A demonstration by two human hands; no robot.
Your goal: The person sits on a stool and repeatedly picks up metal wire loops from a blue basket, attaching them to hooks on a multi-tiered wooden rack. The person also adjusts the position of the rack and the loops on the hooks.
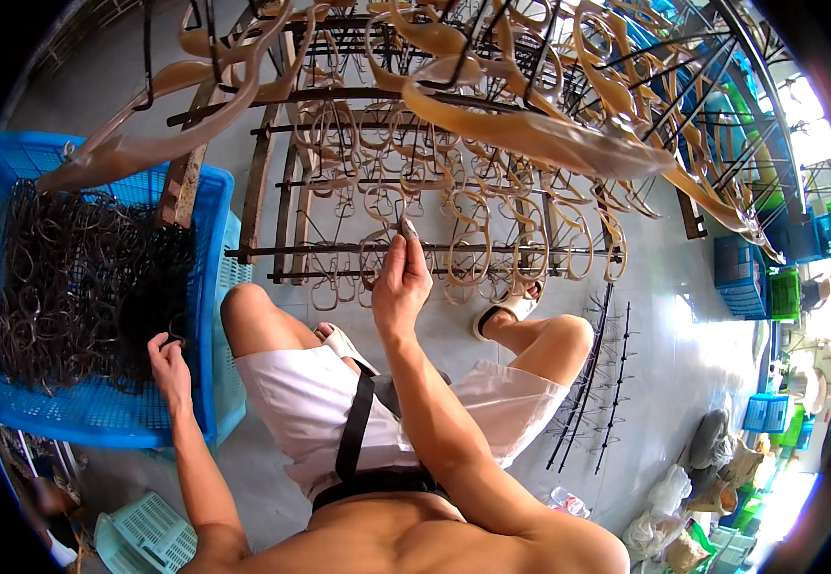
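Note:
My right hand (403,277) is raised in front of the lower rack. Its thumb and fingers are pinched together at a small greyish piece beside a thin dark wire hook, too small to make out. Around it hang clear, brownish eyeglass frames (468,239) on black bars (339,251). My left hand (173,371) is at the right inner side of a blue plastic basket (81,426), fingers loosely bent and apart, with nothing visible in them. Tangled dark eyeglass frames (62,287) fill the basket, close to its fingertips.
Large amber frames (540,139) hang close overhead. Wooden uprights (261,182) support the rack. Black hook bars (583,383) lie on the floor to the right. A pale green basket (148,534) sits lower left; bags (659,517) and a plastic bottle (569,501) lie lower right.

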